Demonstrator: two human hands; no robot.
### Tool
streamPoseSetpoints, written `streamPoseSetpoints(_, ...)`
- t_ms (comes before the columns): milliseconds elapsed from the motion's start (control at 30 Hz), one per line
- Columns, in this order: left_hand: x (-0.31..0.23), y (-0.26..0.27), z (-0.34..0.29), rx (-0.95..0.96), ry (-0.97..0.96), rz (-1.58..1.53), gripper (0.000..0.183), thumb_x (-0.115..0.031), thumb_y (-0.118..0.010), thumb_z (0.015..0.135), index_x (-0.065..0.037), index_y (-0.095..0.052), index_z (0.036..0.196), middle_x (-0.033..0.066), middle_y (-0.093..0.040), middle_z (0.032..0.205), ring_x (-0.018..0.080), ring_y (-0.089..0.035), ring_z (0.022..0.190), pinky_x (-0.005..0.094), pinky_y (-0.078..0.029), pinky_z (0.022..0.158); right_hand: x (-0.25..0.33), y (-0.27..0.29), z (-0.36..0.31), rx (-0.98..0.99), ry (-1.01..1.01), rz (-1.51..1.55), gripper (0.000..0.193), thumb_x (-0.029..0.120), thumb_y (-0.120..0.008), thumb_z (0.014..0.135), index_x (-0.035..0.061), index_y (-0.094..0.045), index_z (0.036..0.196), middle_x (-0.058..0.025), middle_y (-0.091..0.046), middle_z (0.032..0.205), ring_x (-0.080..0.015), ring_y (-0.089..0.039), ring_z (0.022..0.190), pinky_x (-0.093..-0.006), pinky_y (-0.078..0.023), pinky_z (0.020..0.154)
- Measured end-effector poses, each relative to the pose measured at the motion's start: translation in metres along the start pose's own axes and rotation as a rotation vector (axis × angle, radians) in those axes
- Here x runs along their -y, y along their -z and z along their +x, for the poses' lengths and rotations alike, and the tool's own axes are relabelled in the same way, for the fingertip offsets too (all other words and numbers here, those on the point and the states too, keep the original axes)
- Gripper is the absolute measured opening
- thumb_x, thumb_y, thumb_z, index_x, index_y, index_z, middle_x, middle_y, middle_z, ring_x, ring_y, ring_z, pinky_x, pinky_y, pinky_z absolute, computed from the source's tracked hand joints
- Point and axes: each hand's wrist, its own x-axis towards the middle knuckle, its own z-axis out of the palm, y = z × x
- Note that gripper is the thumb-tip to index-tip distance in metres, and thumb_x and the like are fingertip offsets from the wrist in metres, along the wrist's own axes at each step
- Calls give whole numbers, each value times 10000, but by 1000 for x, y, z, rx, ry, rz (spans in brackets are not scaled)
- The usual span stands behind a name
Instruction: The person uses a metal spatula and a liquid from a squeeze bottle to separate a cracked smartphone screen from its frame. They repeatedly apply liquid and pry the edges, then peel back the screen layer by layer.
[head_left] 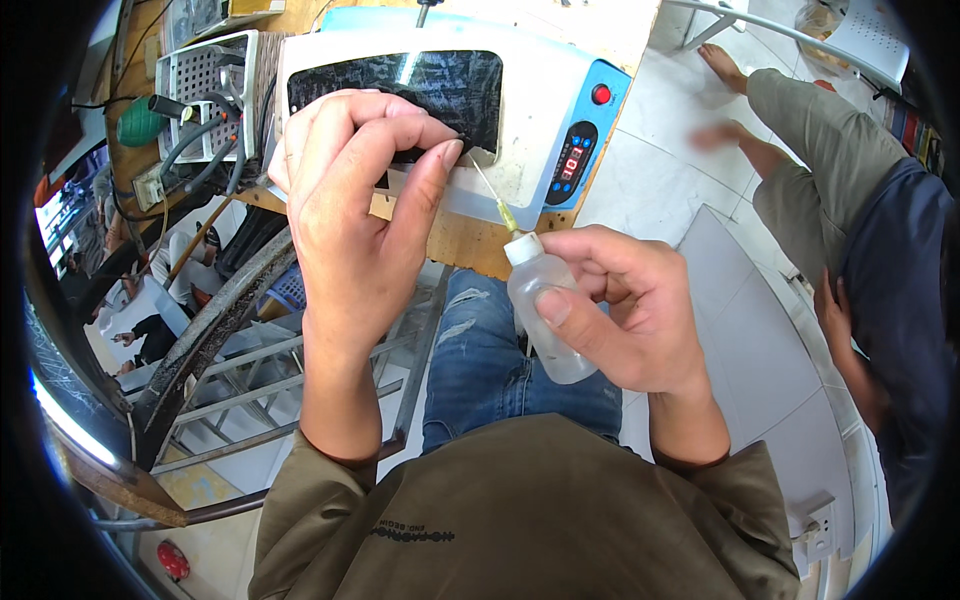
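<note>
My right hand grips a translucent squeeze bottle with a white cap. A thin needle tip on the cap points up and left toward the near edge of a black glass panel. That panel, smeared on its surface, lies on a white-topped heating plate. My left hand is over the panel's near side, thumb and forefinger pinched at its near right corner. Whatever sits between those fingertips is too small to make out. The hand hides the panel's lower left part.
The heating plate has a blue side with a red button and a lit display. It rests on a wooden bench. A white basket with tool handles and cables stands left. Another person's legs are at right.
</note>
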Motion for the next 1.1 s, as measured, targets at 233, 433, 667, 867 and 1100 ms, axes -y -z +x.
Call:
streamPoseSetpoints(233,-1,0,1,0,-5,0,120,-73,-865,862,-94,-788,951,30,-725,1017,244,-653,1039,383,-440,960,-1,2,-2,-11,-3,-1,325,93,-819,995,-82,-720,1250,-2,-711,717,-9,-574,556,-213,-412,516)
streamPoseSetpoints(433,0,3,-1,34,3,22,105,-68,-854,884,-60,-780,958,55,-721,1026,257,-651,1059,384,-448,988,1,19,2,-280,286,-157,474,106,-879,904,-85,-708,1302,-79,-763,1022,-86,-672,849,-267,-523,726)
streamPoseSetpoints(667,0,-1,0,0,24,4,150,-70,-870,836,-104,-789,957,26,-709,1042,260,-637,1111,409,-390,1023,18,89,127,-378,705,-852,453,149,-848,935,8,-704,1340,-122,-793,1167,-204,-751,1033,-368,-590,866)
streamPoseSetpoints(867,1,0,-3,0,12,20,129,-56,-855,856,-69,-775,956,44,-704,1026,259,-641,1082,403,-410,1020,4,94,209,-332,726,-976,451,174,-817,958,49,-673,1367,-143,-755,1102,-282,-746,978,-406,-596,871)
streamPoseSetpoints(1100,2,-2,-2,-10,-5,2,125,-65,-856,858,-74,-776,955,43,-704,1030,257,-637,1079,406,-403,1029,4,97,232,-317,670,-918,459,183,-807,966,97,-662,1393,-161,-736,1094,-306,-740,956,-408,-598,845)
